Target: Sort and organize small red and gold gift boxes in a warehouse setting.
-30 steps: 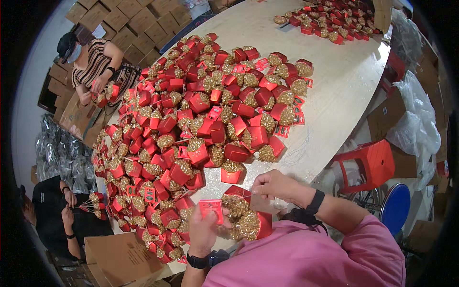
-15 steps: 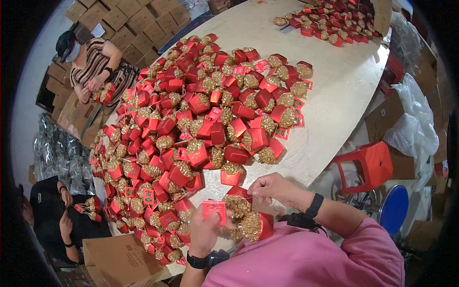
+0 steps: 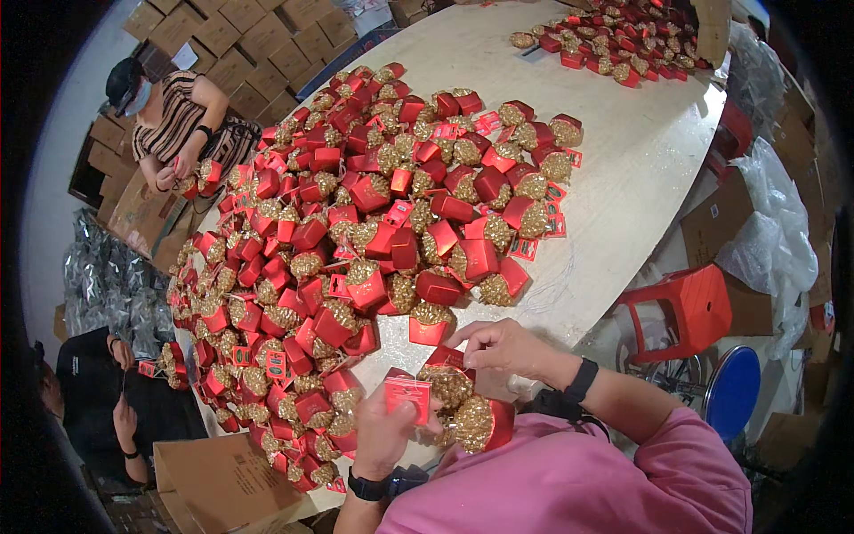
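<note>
My left hand (image 3: 381, 438) is closed on a red card tag (image 3: 407, 400), its thumb pressed over the printed face. Just right of the tag are ornaments shaped like red boxes with gold glittery tops; one gold top (image 3: 449, 384) sits close to the fingers, and another ornament (image 3: 500, 424) lies against my pink shirt. My right hand (image 3: 509, 349) is pinched closed above them, near a red box; whatever is between its fingertips is too fine to make out. A large heap of the same ornaments (image 3: 382, 240) covers the table beyond my hands.
The pale table (image 3: 623, 169) carries a second pile (image 3: 623, 44) at the far right and fine threads (image 3: 556, 289) near its right edge. A red stool (image 3: 680, 311) and a blue round seat (image 3: 732, 392) stand right. An open carton (image 3: 222, 481) is lower left. Two people work at left.
The tag in my left hand has shifted slightly right and tilted. My right hand has moved a little up, its fingers bent differently. Both people at left have moved their hands and ornaments slightly.
</note>
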The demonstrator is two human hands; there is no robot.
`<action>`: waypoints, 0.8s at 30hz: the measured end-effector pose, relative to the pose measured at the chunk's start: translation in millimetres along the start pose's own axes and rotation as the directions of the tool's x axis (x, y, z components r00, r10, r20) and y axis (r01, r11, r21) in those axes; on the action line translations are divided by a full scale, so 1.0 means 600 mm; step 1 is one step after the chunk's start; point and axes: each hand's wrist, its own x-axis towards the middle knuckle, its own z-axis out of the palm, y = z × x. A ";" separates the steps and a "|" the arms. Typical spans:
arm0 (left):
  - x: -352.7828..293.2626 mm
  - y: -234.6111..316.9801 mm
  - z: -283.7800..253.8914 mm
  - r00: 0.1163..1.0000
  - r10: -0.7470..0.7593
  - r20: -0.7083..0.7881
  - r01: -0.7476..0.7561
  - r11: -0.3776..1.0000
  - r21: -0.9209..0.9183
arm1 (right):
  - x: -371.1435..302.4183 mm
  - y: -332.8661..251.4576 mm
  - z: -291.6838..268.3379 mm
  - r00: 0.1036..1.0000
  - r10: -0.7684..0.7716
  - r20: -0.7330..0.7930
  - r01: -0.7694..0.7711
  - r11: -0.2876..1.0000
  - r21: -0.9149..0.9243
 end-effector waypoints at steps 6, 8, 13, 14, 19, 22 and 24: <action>-0.004 -0.002 0.005 1.000 -0.024 0.017 0.025 0.999 -0.034 | 0.011 -0.003 -0.007 0.988 -0.132 0.081 0.145 0.973 -0.177; -0.005 -0.002 0.009 0.999 -0.035 0.026 0.037 0.997 -0.065 | 0.016 -0.004 -0.008 0.982 -0.161 0.100 0.180 0.956 -0.231; -0.010 0.007 0.014 0.996 -0.067 0.051 0.069 0.997 -0.035 | 0.024 -0.016 0.002 0.980 -0.165 0.106 0.193 0.916 -0.352; -0.010 0.006 0.013 0.996 -0.064 0.063 0.066 0.998 -0.025 | 0.024 -0.018 0.002 0.980 -0.175 0.095 0.198 0.900 -0.388; -0.013 0.005 0.011 0.996 -0.062 0.059 0.064 0.998 -0.027 | 0.026 -0.024 -0.013 0.926 -0.351 0.138 0.377 0.834 -0.403; -0.014 0.004 0.009 0.996 -0.061 0.061 0.063 0.998 -0.021 | 0.023 -0.037 -0.008 0.920 -0.326 0.215 0.387 0.841 -0.378; -0.014 0.004 0.008 0.996 -0.058 0.068 0.059 0.998 -0.015 | 0.024 -0.039 -0.002 0.922 -0.309 0.233 0.376 0.856 -0.354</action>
